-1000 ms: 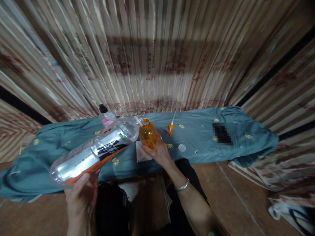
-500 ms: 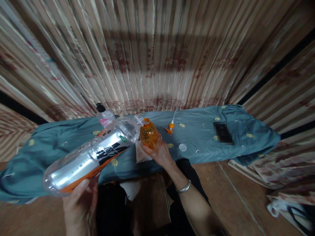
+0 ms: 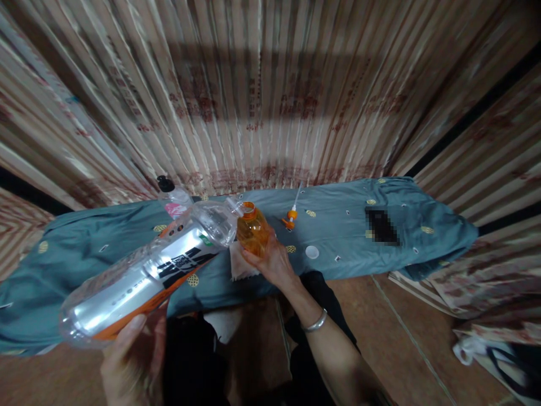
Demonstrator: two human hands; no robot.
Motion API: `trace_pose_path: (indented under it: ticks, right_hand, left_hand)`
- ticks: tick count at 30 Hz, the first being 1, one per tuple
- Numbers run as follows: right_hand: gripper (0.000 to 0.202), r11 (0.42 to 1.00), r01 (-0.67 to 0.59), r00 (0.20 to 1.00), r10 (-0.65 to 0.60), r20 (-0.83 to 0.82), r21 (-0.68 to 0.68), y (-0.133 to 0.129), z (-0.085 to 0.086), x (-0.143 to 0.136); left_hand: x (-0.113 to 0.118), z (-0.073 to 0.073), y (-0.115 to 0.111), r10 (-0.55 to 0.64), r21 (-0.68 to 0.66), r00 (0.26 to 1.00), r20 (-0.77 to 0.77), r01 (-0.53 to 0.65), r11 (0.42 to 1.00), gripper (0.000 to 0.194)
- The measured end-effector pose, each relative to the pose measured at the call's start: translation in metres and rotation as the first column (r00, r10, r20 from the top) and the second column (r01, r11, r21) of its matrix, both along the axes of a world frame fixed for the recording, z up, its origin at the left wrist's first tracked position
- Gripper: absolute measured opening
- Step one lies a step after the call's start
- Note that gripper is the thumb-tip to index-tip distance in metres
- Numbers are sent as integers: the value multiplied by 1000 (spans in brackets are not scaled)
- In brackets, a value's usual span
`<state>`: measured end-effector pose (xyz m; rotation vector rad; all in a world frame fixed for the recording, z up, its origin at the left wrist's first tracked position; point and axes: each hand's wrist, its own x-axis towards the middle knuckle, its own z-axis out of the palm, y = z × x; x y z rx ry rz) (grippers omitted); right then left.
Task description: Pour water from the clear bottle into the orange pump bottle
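Note:
My left hand point(image 3: 137, 349) is closed on the lower part of a large clear bottle point(image 3: 143, 282) with a silver and orange label. The bottle is tilted, its mouth up to the right, close to the neck of an orange see-through bottle point(image 3: 253, 234). My right hand point(image 3: 274, 259) has its fingers wrapped round that orange bottle, which stands roughly upright above the cloth. Whether the two mouths touch, I cannot tell. An orange pump top point(image 3: 291, 216) with a white tube lies behind my right hand.
A clear bottle with a black cap point(image 3: 175, 200) stands at the back left. On the blue-green cloth point(image 3: 338, 225) are a white disc point(image 3: 312, 252), a pale napkin point(image 3: 242, 266) and a blurred dark item point(image 3: 382, 226). A striped curtain point(image 3: 262, 101) hangs behind.
The base of the large bottle has moved left and slightly down with my left hand. The orange bottle and my right hand have shifted slightly left in view.

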<state>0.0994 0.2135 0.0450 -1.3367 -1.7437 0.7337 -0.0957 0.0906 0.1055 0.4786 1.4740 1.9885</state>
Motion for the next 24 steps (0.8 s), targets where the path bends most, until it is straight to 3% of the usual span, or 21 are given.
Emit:
trace_pose_path:
  ticks: [14,18,24]
  right_hand:
    - [75,1000,1,999,-1,-47,9,1,-3,0]
    - [76,1000,-20,997,21,-70,8,1,-4,1]
    - [78,1000,-20,997,21,-75,16,3,-5,1]
  left_hand:
    - [6,5,5,0,38,1000,1,0,999,53]
    - [9,7,4,13,9,1000,18,-13,1000,43]
    - [7,8,0,44,-60,998,43,-41,997,49]
